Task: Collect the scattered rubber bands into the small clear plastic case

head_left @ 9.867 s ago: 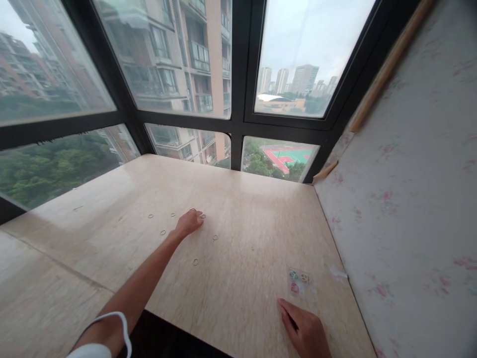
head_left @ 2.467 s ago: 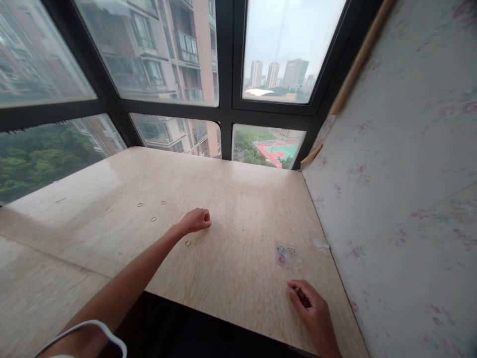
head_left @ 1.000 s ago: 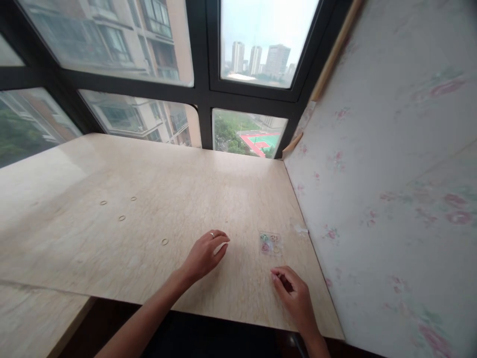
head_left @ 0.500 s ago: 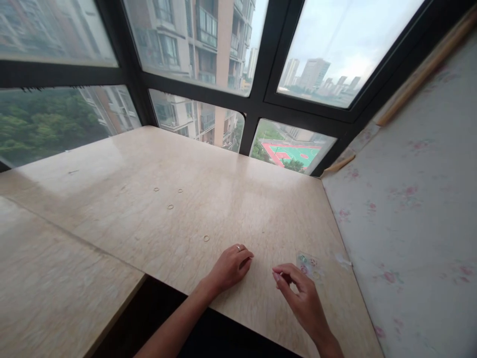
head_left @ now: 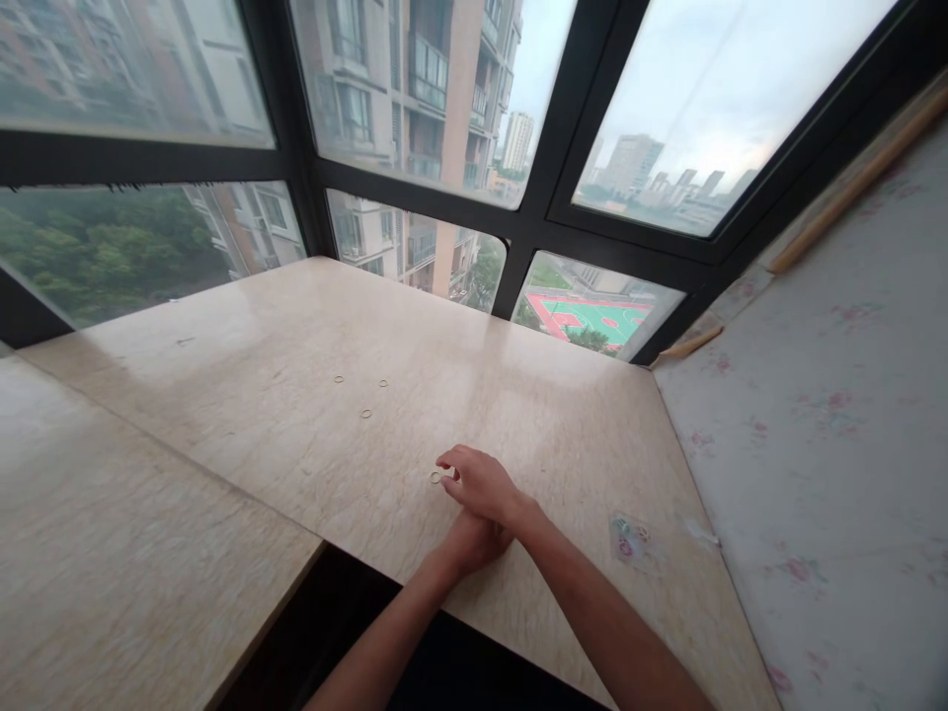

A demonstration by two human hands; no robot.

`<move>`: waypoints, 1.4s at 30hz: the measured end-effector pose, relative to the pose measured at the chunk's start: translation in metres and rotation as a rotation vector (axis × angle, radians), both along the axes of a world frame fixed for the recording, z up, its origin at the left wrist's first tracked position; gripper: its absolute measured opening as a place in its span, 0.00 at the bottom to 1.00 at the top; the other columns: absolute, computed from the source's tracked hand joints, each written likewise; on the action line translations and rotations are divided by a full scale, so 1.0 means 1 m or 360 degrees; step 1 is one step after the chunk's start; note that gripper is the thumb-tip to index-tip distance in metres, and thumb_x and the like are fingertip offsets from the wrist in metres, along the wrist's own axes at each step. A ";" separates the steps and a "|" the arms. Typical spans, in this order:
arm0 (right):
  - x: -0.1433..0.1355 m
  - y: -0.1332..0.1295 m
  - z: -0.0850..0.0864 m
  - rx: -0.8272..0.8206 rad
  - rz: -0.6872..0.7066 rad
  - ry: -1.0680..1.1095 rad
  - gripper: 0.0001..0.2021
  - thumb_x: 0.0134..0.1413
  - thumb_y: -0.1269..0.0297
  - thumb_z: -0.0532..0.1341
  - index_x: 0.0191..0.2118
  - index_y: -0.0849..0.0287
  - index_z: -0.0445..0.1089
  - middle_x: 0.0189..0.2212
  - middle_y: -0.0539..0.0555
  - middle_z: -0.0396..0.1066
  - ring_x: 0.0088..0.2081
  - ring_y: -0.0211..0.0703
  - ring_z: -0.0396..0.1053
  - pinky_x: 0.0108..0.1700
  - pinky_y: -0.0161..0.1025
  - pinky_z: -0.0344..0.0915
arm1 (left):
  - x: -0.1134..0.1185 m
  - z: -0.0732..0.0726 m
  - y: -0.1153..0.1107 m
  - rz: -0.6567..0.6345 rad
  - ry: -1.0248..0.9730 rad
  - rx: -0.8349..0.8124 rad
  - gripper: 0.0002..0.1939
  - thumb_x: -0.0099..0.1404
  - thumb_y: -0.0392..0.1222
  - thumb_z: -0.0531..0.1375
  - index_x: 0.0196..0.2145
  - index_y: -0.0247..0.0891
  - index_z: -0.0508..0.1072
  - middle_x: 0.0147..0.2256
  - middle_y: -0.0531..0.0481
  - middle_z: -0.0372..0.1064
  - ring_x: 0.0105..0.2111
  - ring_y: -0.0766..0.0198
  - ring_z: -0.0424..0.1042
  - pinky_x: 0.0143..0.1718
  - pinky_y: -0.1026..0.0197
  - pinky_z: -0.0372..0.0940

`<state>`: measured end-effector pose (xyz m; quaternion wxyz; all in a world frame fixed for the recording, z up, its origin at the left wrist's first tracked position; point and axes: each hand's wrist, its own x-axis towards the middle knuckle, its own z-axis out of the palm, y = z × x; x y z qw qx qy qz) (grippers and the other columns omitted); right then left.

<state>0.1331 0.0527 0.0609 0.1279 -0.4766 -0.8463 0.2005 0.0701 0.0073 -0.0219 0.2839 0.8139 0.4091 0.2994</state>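
My right hand [head_left: 481,484] reaches across my left, with thumb and forefinger pinched on a small pale ring [head_left: 435,477] that lies on the beige table [head_left: 222,395]. My left hand [head_left: 468,545] rests on the table right under the right wrist. Its fingers are hidden. Three more pale rings [head_left: 365,414] lie farther out to the left. A small clear bag [head_left: 629,540] with coloured rings inside lies to the right of both hands.
Black-framed windows [head_left: 533,227] close off the table's far side. A flowered wall panel [head_left: 815,444] stands along its right edge. A second, lower slab [head_left: 111,553] adjoins on the left, with a dark gap [head_left: 333,612] at the near edge below my arms.
My left hand gathered rings farther out, then drew back near the table's edge. In the last half second my right hand left the bag's side and crossed over the left to the nearest ring.
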 end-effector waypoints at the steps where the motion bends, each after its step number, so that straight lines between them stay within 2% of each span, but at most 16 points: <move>1: -0.001 0.003 -0.003 0.0003 -0.0004 -0.0046 0.11 0.55 0.69 0.59 0.44 0.58 0.72 0.40 0.54 0.73 0.37 0.39 0.69 0.42 0.36 0.62 | -0.001 0.000 0.000 -0.0003 -0.0010 -0.0010 0.22 0.58 0.34 0.53 0.51 0.38 0.63 0.47 0.41 0.69 0.51 0.47 0.66 0.50 0.49 0.63; 4: -0.004 0.010 -0.008 0.0008 0.0004 -0.0089 0.11 0.55 0.69 0.59 0.44 0.58 0.72 0.40 0.55 0.73 0.40 0.42 0.70 0.42 0.36 0.62 | -0.002 0.002 0.001 -0.0005 -0.0028 -0.0076 0.22 0.59 0.34 0.52 0.52 0.38 0.63 0.48 0.41 0.69 0.51 0.50 0.67 0.51 0.49 0.63; 11: -0.008 0.018 -0.012 -0.0016 0.0124 -0.0126 0.11 0.53 0.70 0.60 0.43 0.60 0.73 0.39 0.55 0.74 0.40 0.41 0.70 0.41 0.35 0.62 | 0.000 0.008 0.001 0.0042 -0.0023 -0.0128 0.23 0.59 0.36 0.52 0.53 0.36 0.63 0.49 0.40 0.68 0.52 0.46 0.65 0.54 0.46 0.60; 14: -0.009 0.020 -0.011 -0.0025 0.0167 -0.0124 0.12 0.52 0.72 0.60 0.43 0.61 0.73 0.38 0.55 0.74 0.39 0.41 0.69 0.41 0.35 0.62 | 0.000 0.011 0.002 0.0057 -0.0005 -0.0150 0.22 0.59 0.36 0.53 0.53 0.38 0.64 0.48 0.41 0.69 0.50 0.45 0.67 0.52 0.47 0.63; 20: -0.015 0.025 -0.011 -0.0045 0.0229 -0.0160 0.10 0.52 0.75 0.58 0.39 0.60 0.74 0.37 0.55 0.73 0.39 0.41 0.69 0.41 0.34 0.61 | 0.000 0.018 0.004 0.0001 0.0081 -0.0150 0.18 0.60 0.35 0.50 0.48 0.35 0.67 0.43 0.37 0.70 0.44 0.43 0.70 0.48 0.46 0.65; 26: -0.019 0.025 -0.008 -0.0070 0.0248 -0.0254 0.08 0.55 0.74 0.58 0.35 0.60 0.74 0.37 0.57 0.72 0.39 0.42 0.69 0.38 0.35 0.61 | -0.002 0.025 0.002 -0.0008 0.0015 -0.0169 0.15 0.60 0.34 0.49 0.44 0.39 0.66 0.42 0.40 0.70 0.40 0.49 0.70 0.42 0.51 0.67; 31: -0.019 0.022 -0.007 -0.0086 0.0215 -0.0342 0.07 0.56 0.73 0.57 0.34 0.60 0.74 0.37 0.58 0.73 0.39 0.44 0.69 0.37 0.37 0.61 | -0.002 0.027 0.000 -0.0042 -0.0020 -0.0174 0.14 0.61 0.33 0.47 0.43 0.37 0.67 0.39 0.40 0.70 0.37 0.53 0.70 0.39 0.53 0.66; 36: -0.019 0.020 -0.014 -0.0111 0.0180 -0.0356 0.08 0.57 0.73 0.55 0.35 0.62 0.72 0.36 0.59 0.72 0.38 0.45 0.69 0.38 0.39 0.62 | -0.001 0.021 -0.001 0.0008 -0.0014 -0.0156 0.13 0.62 0.34 0.50 0.44 0.39 0.66 0.37 0.44 0.69 0.39 0.54 0.69 0.44 0.54 0.65; 42: -0.013 0.018 -0.015 -0.0172 0.0142 -0.0134 0.04 0.54 0.73 0.57 0.33 0.60 0.69 0.36 0.57 0.71 0.36 0.43 0.67 0.39 0.38 0.62 | -0.001 0.021 -0.003 0.0007 -0.0013 -0.0147 0.16 0.61 0.36 0.52 0.48 0.39 0.66 0.43 0.41 0.70 0.45 0.48 0.69 0.47 0.51 0.65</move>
